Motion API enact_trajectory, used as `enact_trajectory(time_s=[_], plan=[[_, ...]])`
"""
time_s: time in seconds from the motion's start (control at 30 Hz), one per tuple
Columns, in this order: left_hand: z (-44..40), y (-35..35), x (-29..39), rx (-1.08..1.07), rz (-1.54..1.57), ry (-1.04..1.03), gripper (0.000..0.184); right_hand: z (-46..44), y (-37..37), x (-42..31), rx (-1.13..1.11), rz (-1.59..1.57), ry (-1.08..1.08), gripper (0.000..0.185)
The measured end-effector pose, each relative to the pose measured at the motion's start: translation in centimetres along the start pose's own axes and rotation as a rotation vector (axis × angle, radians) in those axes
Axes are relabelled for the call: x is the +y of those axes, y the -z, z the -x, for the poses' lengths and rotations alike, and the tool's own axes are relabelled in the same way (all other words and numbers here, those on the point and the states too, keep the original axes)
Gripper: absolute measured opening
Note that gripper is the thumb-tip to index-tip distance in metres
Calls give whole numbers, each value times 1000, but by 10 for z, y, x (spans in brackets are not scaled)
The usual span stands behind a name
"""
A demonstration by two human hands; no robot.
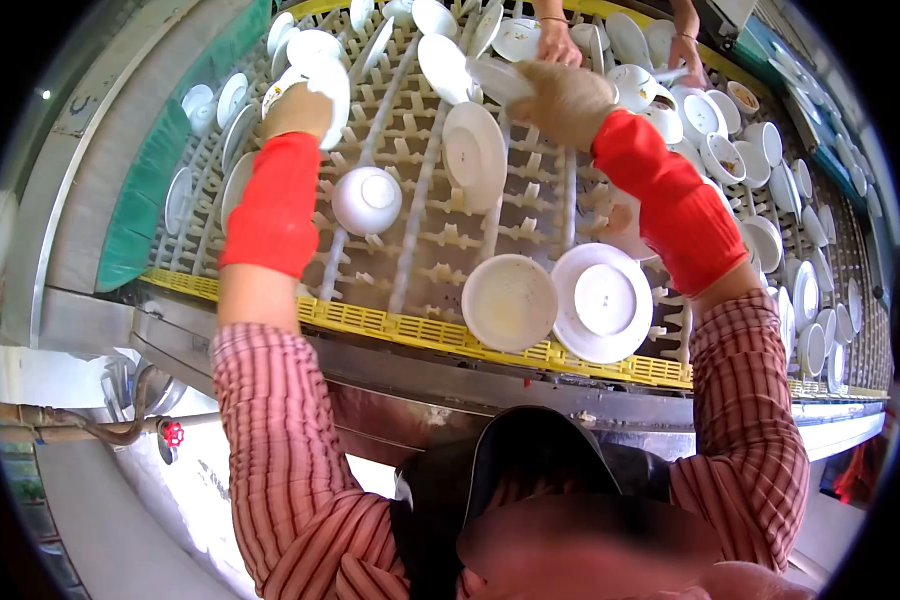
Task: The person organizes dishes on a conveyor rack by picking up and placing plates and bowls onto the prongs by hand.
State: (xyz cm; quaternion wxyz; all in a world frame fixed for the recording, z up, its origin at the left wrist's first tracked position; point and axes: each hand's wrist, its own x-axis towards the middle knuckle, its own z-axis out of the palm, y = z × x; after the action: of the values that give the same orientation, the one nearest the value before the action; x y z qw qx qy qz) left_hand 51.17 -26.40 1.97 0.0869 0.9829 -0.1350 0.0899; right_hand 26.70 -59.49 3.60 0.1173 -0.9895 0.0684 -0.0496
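My left hand (pixel 298 112), in a tan glove with a red cuff, is closed on the edge of a white plate (pixel 335 100) at the far left of the rack belt. My right hand (pixel 570 100), gloved alike, is smeared by motion; its fingers are closed on a blurred white plate (pixel 500 80). Between my hands an oval dish (pixel 473 155) leans on the pegs. An upturned white bowl (pixel 367 200) lies nearer my left forearm. Closer to me sit a cream bowl (pixel 510 302) and an upturned white plate (pixel 602 302), side by side.
The pegged conveyor belt (pixel 450 240) has a yellow edge strip (pixel 400 325). Many bowls and plates crowd its right side, among them a bowl (pixel 722 158). Another person's hands (pixel 558 45) reach in from the far side. A green curtain (pixel 160 170) hangs at the left.
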Motion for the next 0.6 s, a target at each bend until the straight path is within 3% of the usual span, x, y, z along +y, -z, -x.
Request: enact_trajectory(time_s=[0.03, 0.1, 0.17, 0.23, 0.3, 0.37, 0.43, 0.47, 0.5, 0.6], plan=[[12, 9, -5, -37, -80, 43, 59, -5, -2, 7, 137, 57, -15, 59], [40, 30, -6, -114, -184, 130, 76, -13, 3, 37, 79, -233, -71, 49], [90, 55, 29, 107, -184, -15, 90, -23, -6, 103, 154, 386, 482, 41], [128, 55, 60, 258, -38, -252, 95, -9, 1, 112, 41, 424, 421, 48], [160, 42, 100, 177, 258, -389, 100, -9, -4, 122, 38, 447, 341, 69], [183, 51, 141, -185, 399, -348, 95, 4, 16, 110, 125, 424, 267, 77], [195, 41, 179, -266, 223, -289, 93, -6, 24, 112, 156, 421, 151, 83], [197, 39, 190, -303, 135, -262, 91, -19, 23, 119, 255, 377, 183, 82], [188, 3, 184, -218, 102, -313, 76, -28, 21, 126, 351, 331, 210, 81], [180, -2, 201, -263, 43, -137, 64, -44, 14, 119, 543, 207, 370, 77]])
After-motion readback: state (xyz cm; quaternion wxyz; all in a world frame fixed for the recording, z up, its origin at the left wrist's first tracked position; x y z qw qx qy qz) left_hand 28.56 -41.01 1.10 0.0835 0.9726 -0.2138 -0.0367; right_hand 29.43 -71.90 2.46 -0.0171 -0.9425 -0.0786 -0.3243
